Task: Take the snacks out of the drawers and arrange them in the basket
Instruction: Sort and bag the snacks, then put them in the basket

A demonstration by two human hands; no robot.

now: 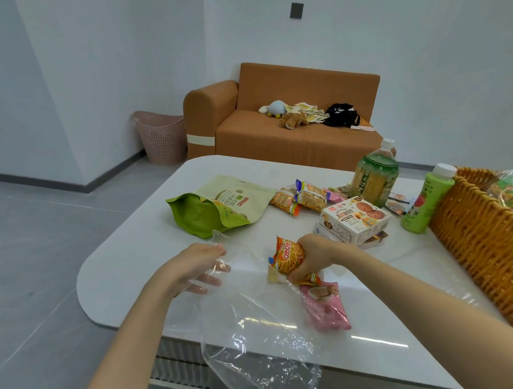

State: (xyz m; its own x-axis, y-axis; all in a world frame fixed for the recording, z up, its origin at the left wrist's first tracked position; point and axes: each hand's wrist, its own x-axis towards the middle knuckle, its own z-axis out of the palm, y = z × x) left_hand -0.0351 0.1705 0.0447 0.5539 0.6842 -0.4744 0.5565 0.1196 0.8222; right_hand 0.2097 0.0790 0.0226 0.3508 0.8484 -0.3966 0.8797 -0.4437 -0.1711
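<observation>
On the white bench [141,256] most snacks lie outside the wicker basket [480,239], so arranging looks barely begun: the left hand [202,266] pinches a clear plastic bag [254,334], the right hand [312,253] grips an orange snack packet [289,255].

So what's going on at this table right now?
A person is unpacking snacks. The right hand grips an orange snack pack at the mouth of a clear plastic bag, which the left hand holds open. A pink packet is still in the bag. More snacks, a box and two bottles sit on the table beside the wicker basket.
</observation>
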